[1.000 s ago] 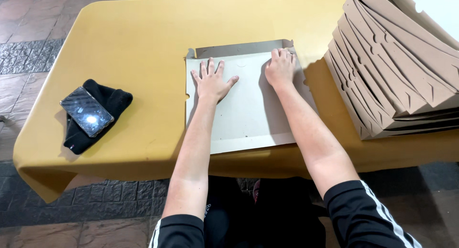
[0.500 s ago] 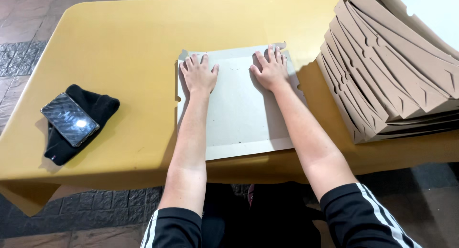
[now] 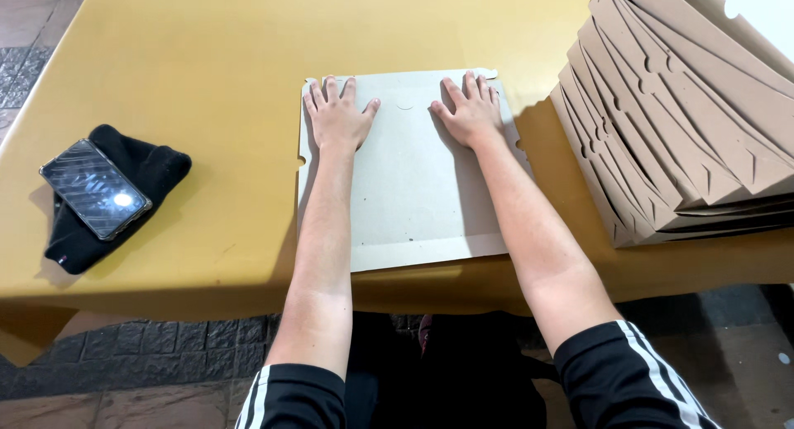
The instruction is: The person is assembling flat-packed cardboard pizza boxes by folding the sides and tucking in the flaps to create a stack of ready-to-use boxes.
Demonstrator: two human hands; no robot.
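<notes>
So we've got both hands flat, fingers spread wide, gripping nothing. Our left hand (image 3: 337, 116) presses the far left corner of the cardboard sheet (image 3: 413, 189), and our right hand (image 3: 471, 110) presses the far right part. The sheet lies flat on the yellow table (image 3: 207, 57), its near edge hanging just over the table's front edge. Off right sits a leaning stack (image 3: 686, 123) of folded cardboard. Well left, a phone (image 3: 95, 189) rests on a black cloth (image 3: 145, 168).
</notes>
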